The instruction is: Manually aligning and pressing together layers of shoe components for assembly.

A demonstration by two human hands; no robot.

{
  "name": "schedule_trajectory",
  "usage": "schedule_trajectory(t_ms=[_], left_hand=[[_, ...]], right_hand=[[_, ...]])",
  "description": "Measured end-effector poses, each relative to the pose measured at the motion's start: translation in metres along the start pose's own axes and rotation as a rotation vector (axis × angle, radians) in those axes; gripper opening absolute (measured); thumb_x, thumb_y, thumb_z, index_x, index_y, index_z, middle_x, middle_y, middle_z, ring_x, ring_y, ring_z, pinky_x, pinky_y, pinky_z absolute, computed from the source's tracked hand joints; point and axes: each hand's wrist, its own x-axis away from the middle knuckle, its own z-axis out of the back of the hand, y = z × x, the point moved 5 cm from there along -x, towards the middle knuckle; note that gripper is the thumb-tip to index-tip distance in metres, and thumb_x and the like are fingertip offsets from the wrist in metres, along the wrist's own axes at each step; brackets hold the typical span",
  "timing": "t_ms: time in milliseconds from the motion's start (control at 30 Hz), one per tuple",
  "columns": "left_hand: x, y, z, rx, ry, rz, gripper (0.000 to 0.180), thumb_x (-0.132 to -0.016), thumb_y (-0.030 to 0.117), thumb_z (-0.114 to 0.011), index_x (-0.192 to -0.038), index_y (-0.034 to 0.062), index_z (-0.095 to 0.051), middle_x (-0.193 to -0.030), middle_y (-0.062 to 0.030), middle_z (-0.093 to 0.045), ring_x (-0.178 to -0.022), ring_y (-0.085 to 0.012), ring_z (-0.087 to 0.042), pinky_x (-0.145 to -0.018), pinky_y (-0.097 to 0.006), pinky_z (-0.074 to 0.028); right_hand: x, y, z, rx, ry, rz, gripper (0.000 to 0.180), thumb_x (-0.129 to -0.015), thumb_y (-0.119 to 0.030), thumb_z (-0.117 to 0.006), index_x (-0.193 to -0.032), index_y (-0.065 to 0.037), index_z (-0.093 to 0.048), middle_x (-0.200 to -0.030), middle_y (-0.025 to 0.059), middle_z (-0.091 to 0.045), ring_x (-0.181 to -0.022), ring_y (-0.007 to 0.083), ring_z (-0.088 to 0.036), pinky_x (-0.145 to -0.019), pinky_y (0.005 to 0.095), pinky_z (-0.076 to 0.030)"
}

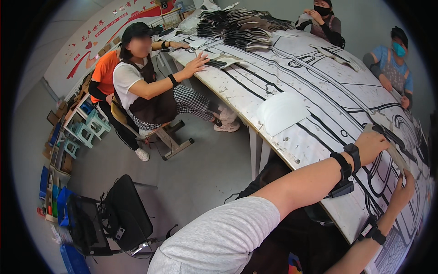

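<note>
At the right end of the table, a flat, flexible-looking piece of material [398, 157], pale grey with black, lies partly lifted between my hands. My left hand [372, 145] is closed on its near left edge, fingers bent over it. Lower down, the fingers of my right hand [403, 186] pinch its lower end. Another grey-and-black part sits just beyond, too close to separate clearly from the held one. Black bands with small boxes are strapped round both my wrists.
The long table [292, 150] has a white cover with black line drawings. A white sheet stack [283, 113] lies left of my arm. Dark pieces form a large pile [242, 27] at the far end. Co-workers sit around the table, and a black chair [127, 212] stands behind left.
</note>
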Motion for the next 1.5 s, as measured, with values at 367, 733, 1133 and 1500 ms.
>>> schedule_trajectory(t_ms=[367,733,1133,1500], left_hand=[[-0.002,0.0,0.001,0.045,-0.03,0.049,0.026,-0.076,0.006,-0.057,-0.1,0.0108,-0.06,-0.097,-0.0076,-0.061,-0.09,-0.0274,-0.059,-0.075,-0.035,-0.048],[-0.002,-0.059,0.019,1.513,0.536,0.78,0.059,-0.094,0.032,-0.038,-0.145,0.0282,-0.01,-0.148,-0.0073,-0.015,-0.13,-0.0313,-0.03,-0.101,-0.041,-0.033],[-0.002,-0.058,0.014,1.56,0.455,0.815,0.06,-0.092,0.041,-0.034,-0.145,0.031,-0.008,-0.147,-0.0089,-0.018,-0.122,-0.0313,-0.038,-0.094,-0.044,-0.039],[-0.001,-0.058,0.01,1.559,0.443,0.843,0.061,-0.092,0.043,-0.033,-0.146,0.0292,-0.007,-0.145,-0.0092,-0.019,-0.124,-0.0325,-0.038,-0.091,-0.043,-0.043]], right_hand=[[0.003,0.01,-0.003,0.042,0.004,-0.046,0.02,-0.082,-0.005,-0.058,-0.101,0.0,-0.061,-0.099,0.0146,-0.064,-0.092,0.0318,-0.059,-0.081,0.0357,-0.045],[0.027,0.065,0.011,-0.293,0.318,-0.837,0.056,-0.083,-0.038,-0.065,-0.116,0.006,-0.054,-0.11,0.0184,-0.059,-0.096,0.0237,-0.058,-0.084,0.0305,-0.046],[0.024,0.06,0.002,-0.701,0.404,-0.85,0.074,-0.08,-0.035,-0.07,-0.127,0.012,-0.038,-0.118,0.0226,-0.053,-0.101,0.0244,-0.056,-0.086,0.0295,-0.047],[0.022,0.052,0.009,-0.576,0.342,-0.798,0.068,-0.08,-0.041,-0.067,-0.123,0.008,-0.047,-0.119,0.021,-0.053,-0.103,0.0248,-0.055,-0.089,0.0309,-0.044]])
